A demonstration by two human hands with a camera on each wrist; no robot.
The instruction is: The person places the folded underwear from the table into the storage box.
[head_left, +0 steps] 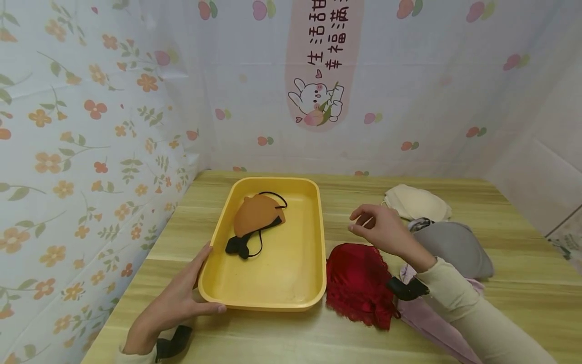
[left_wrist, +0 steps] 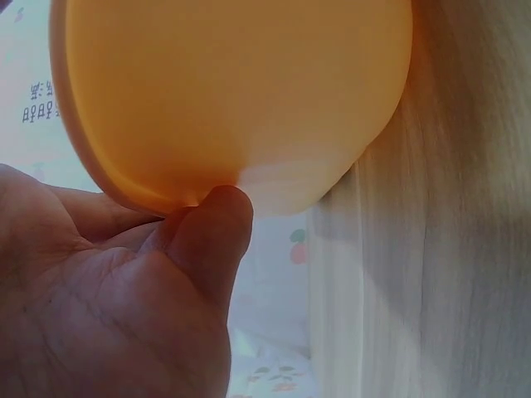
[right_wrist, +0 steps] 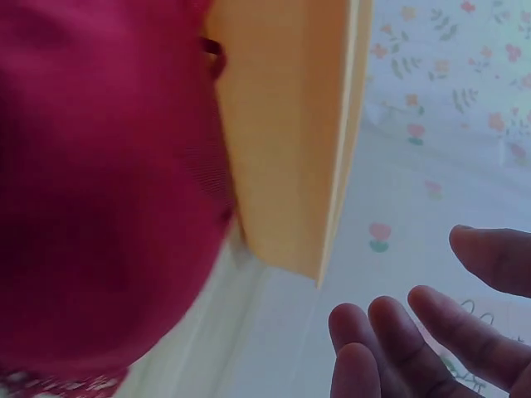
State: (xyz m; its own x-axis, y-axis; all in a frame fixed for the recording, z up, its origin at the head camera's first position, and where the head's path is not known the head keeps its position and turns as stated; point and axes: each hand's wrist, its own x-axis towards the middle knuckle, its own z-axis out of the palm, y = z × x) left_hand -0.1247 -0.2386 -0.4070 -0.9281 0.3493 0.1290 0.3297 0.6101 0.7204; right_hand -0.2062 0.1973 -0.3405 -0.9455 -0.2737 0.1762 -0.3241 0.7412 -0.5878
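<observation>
A shallow yellow tray [head_left: 273, 298] lies on the table, and my left hand [head_left: 175, 298] grips its near left corner. The left wrist view has the thumb [left_wrist: 211, 249] against the tray's outer wall, the other fingers partly hidden behind. Inside the tray, towards the back left, is a folded orange-brown bra [head_left: 256, 215] with black straps. My right hand [head_left: 382, 227] hovers to the right of the tray, fingers loosely bent and holding nothing. Just below it, beside the tray, lies a red lace bra [head_left: 354, 283], seen large in the right wrist view.
On the right side of the table are a cream bra [head_left: 416, 202], a grey bra [head_left: 454, 247] and a lilac garment [head_left: 432, 323] partly hidden by the right forearm. Printed sheets [head_left: 245, 91] hang behind and at the left.
</observation>
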